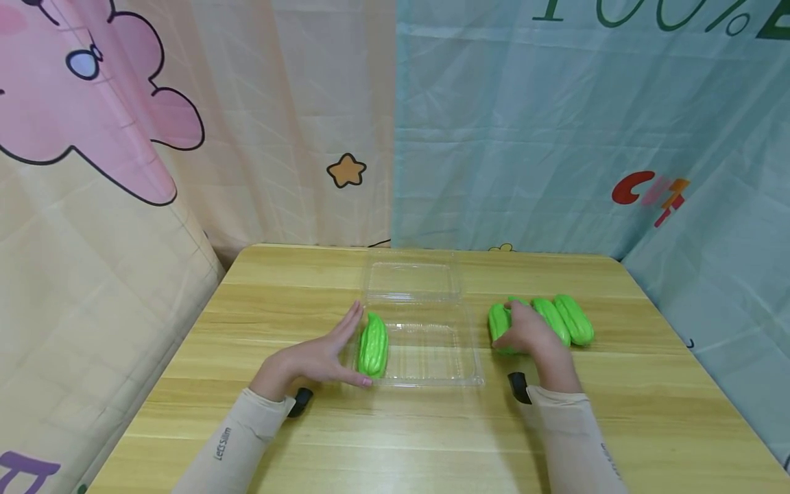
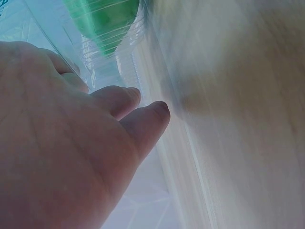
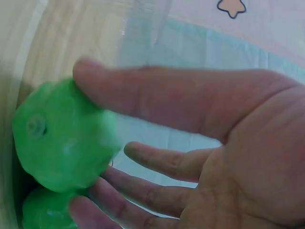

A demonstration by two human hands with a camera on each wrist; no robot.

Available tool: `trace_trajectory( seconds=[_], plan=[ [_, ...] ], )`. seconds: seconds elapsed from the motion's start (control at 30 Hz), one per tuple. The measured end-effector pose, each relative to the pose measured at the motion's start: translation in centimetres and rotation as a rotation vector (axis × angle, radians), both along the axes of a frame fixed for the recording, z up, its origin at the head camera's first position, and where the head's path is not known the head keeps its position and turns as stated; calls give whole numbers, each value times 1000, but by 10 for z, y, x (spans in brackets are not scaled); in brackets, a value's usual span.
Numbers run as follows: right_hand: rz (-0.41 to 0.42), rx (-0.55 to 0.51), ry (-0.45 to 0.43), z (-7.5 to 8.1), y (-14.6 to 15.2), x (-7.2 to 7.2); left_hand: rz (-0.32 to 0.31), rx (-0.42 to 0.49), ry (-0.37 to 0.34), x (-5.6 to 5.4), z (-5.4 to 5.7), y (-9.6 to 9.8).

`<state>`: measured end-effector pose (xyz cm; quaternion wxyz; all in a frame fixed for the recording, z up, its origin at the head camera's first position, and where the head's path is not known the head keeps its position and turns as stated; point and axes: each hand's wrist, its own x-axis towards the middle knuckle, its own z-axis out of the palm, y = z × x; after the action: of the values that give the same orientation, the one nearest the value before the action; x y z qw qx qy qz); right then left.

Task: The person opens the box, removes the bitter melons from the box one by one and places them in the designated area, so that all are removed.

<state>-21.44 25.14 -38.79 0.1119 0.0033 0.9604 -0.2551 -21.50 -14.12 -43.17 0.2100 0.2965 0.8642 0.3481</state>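
Observation:
A ridged green bitter melon lies upright along the left side of the clear plastic clamshell box. Spread straight, the fingers and thumb of my left hand rest at the box's left edge, beside that melon. Over on the right, my right hand is on the leftmost melon of a row. In the right wrist view its thumb lies on one side of this melon and some fingers on the other. Part of another melon shows below it.
Two more bitter melons, one by my right hand and one at the row's right end, lie close together. The box's hinged lid lies open behind its base. Curtains hang behind the wooden table.

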Motion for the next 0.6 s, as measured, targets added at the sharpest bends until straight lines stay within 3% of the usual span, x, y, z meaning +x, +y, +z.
trace_trajectory(
  seconds=[0.5,0.6],
  plan=[
    [-36,70,-20,-1,-4,-1,2,-2,-1,1,1,0],
    [-31,60,12,0,-2,-1,0,0,-1,1,1,0]
  ],
)
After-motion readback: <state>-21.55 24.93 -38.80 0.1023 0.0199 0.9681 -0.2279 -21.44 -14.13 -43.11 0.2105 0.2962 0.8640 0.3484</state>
